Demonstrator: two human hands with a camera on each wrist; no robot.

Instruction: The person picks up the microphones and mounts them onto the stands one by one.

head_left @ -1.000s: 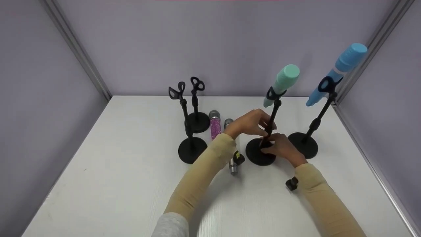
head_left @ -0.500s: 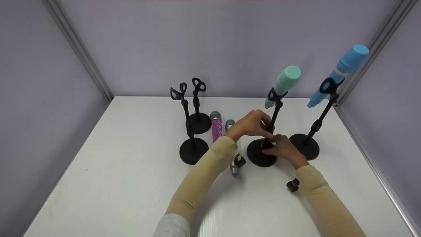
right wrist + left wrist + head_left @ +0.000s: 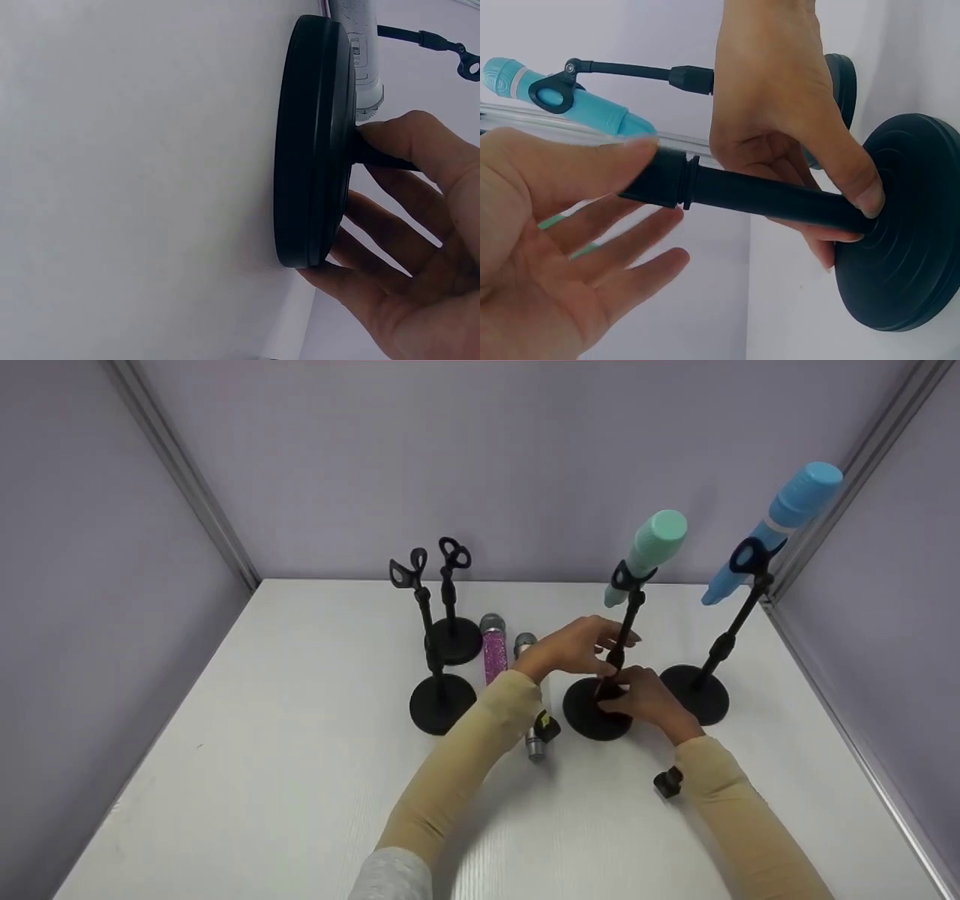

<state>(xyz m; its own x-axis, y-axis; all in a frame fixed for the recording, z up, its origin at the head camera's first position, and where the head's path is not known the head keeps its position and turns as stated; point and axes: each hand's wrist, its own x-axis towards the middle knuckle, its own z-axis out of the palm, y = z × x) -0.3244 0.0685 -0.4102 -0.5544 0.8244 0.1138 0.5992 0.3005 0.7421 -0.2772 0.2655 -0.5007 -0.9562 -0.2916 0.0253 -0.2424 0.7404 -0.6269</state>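
Note:
A black desktop microphone stand (image 3: pixel 585 714) stands upright with a mint-green microphone (image 3: pixel 657 540) tilted in its clip. My left hand (image 3: pixel 571 646) is at the collar (image 3: pixel 658 178) of the pole, thumb pressed on its near side and index finger passing behind it; the other fingers are spread. Just above the round base (image 3: pixel 900 232), my right hand (image 3: pixel 646 702) pinches the pole between thumb and index finger. In the right wrist view, the remaining fingers of this hand reach along the base's edge. Only slivers of the mint microphone show between the left fingers in the left wrist view.
Right of it stands another stand (image 3: pixel 697 694) holding a blue microphone (image 3: pixel 799 499). Two stands with bare clips, front (image 3: pixel 441 705) and rear (image 3: pixel 454 641), are at left. A pink glitter microphone (image 3: pixel 493 652) and a silver-ended microphone (image 3: pixel 535 746) lie partly under the left forearm.
My left fingers have straightened and spread past the pole, after being more bent around it half a second ago. The right hand keeps its place at the base. The view has shifted slightly.

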